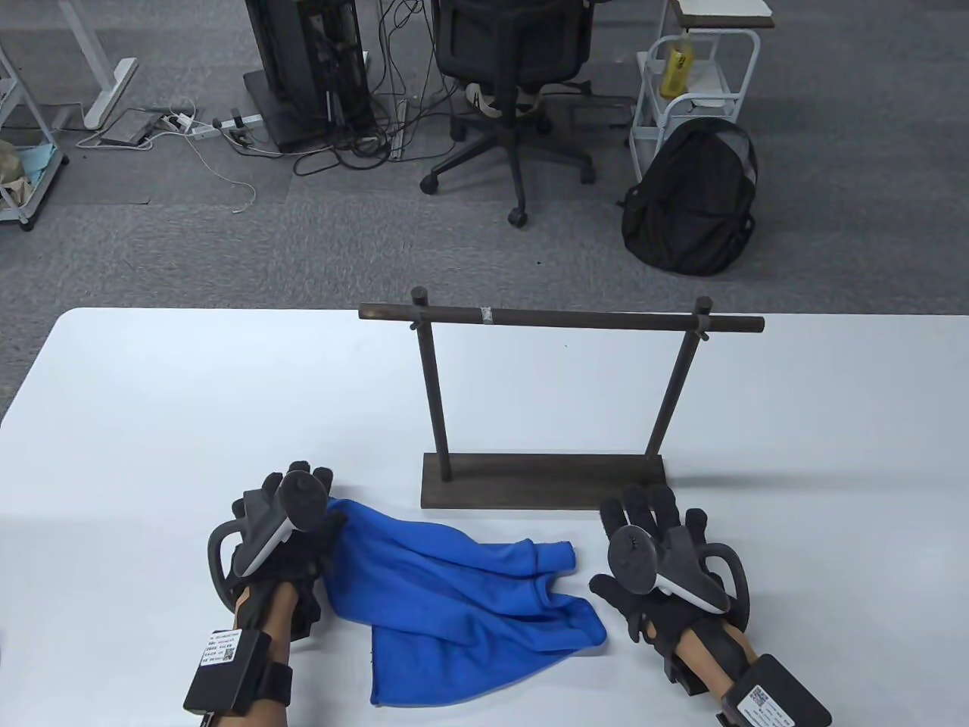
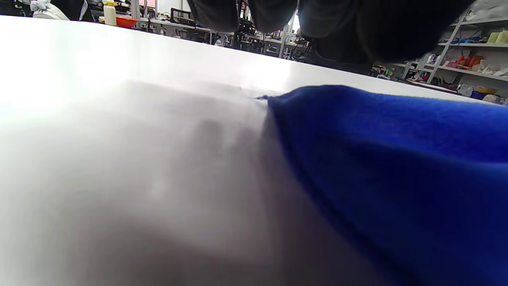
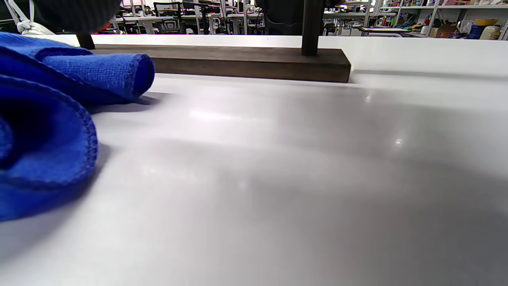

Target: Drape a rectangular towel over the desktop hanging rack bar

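From above we see the crumpled blue towel running ten to four on the white table, at six of the rack, left hand touching its corner, right hand spread beside; both wrist views show towel, tabletop, shelving behind.

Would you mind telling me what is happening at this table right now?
A person in sensor gloves is preparing to hang a blue towel on a wooden rack. The towel lies crumpled on the table; the left hand is at its corner, the right hand rests open beside it. The rack's bar is bare.
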### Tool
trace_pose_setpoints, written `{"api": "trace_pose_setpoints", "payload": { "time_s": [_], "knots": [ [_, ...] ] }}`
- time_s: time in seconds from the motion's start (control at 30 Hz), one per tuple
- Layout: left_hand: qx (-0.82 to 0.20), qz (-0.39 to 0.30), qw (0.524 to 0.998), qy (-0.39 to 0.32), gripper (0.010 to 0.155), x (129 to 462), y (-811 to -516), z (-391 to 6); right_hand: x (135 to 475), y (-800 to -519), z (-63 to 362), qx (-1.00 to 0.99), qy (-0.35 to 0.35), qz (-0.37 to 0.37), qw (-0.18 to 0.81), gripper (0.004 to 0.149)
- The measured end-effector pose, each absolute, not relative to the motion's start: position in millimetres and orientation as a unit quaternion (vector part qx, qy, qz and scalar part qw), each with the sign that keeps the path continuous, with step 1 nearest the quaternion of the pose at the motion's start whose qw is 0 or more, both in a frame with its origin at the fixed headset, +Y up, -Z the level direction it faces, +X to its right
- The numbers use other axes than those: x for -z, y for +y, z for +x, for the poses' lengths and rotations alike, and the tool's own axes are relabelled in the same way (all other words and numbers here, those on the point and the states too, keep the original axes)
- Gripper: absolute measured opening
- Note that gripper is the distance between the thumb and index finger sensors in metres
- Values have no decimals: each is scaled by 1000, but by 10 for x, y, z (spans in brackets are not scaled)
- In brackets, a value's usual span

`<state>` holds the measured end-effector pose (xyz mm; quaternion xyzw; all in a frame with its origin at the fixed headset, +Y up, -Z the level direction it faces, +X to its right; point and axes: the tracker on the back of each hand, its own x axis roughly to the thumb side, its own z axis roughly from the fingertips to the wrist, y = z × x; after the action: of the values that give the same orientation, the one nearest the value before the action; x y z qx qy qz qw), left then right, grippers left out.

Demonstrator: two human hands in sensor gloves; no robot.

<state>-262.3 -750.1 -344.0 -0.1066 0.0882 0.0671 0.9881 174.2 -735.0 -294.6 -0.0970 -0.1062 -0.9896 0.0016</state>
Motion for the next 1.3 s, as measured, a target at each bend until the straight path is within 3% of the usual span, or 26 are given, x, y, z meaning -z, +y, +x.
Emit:
{"api": "trace_pose_setpoints", "payload": {
  "time_s": [0.3, 0.57, 0.67, 0.83, 1.0, 1.3],
  "knots": [
    [0, -112, 987, 116, 63, 3509, -7629, -2570, 2926, -7371, 1702, 989, -109, -102, 7, 93],
    [49, -79, 988, 126, 37, 3518, -7608, -2445, 2927, -7374, 1690, 989, -110, -102, 9, 93],
    [53, -49, 990, 118, 36, 3497, -7505, -2378, 2932, -7369, 1693, 989, -104, -104, 4, 93],
    [16, 88, 993, 79, 36, 3343, -6957, -2165, 2984, -7290, 1710, 992, -69, -103, -17, 90],
    [-13, 236, 972, -10, 36, 3048, -6341, -1758, 3047, -7206, 1729, 992, -36, -104, -63, 87],
    [-13, 253, 952, -172, 35, 2841, -5505, -779, 3112, -7121, 1857, 985, 16, -97, -141, 76]
  ]
}}
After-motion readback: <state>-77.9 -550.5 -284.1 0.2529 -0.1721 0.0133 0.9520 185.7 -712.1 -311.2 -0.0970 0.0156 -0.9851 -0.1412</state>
